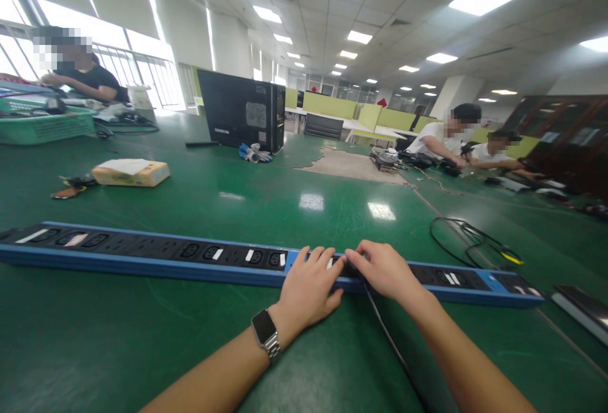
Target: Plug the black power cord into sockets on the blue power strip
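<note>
A long blue and black power strip (164,247) lies across the green table, with rows of sockets and a few white stickers along its top. My left hand (310,286) rests on the strip right of its middle, fingers stretched out and apart over the sockets. Just beside it, my right hand (386,272) is closed at the end of a black power cord (387,332), which runs down from the strip toward the near edge of the view. My fingers hide the cord's plug, so how far it sits in a socket does not show.
Beyond the strip are a tissue pack (130,173), a black computer case (237,109), gloves (255,152) and a coiled cable (468,239). A green basket (47,127) stands at left, a dark flat device (582,305) at right. Other people sit farther off on both sides.
</note>
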`<state>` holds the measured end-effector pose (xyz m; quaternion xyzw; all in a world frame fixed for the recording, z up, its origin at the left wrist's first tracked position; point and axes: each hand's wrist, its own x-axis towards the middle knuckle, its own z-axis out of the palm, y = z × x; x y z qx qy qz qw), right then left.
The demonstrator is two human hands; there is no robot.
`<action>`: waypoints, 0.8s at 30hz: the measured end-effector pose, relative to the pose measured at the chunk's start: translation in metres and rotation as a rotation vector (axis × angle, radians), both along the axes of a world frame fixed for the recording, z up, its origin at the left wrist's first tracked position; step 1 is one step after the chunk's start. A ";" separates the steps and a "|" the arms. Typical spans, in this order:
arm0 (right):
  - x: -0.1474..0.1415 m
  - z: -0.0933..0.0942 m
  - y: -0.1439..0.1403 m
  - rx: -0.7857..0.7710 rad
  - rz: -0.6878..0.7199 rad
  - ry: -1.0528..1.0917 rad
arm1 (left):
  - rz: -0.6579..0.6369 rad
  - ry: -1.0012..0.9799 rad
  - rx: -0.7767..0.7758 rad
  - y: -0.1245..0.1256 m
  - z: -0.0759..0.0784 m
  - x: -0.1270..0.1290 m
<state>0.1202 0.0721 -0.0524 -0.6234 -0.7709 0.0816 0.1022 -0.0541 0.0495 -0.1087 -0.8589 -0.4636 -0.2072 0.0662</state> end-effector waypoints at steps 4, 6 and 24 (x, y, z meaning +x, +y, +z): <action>0.013 -0.025 0.000 0.151 0.017 0.277 | -0.011 -0.004 -0.005 -0.001 0.000 0.000; 0.016 -0.040 -0.004 0.252 0.034 0.387 | -0.010 -0.007 -0.009 -0.001 -0.001 0.000; 0.027 -0.070 -0.001 0.481 -0.062 0.104 | -0.166 -0.625 -0.382 -0.032 0.018 0.026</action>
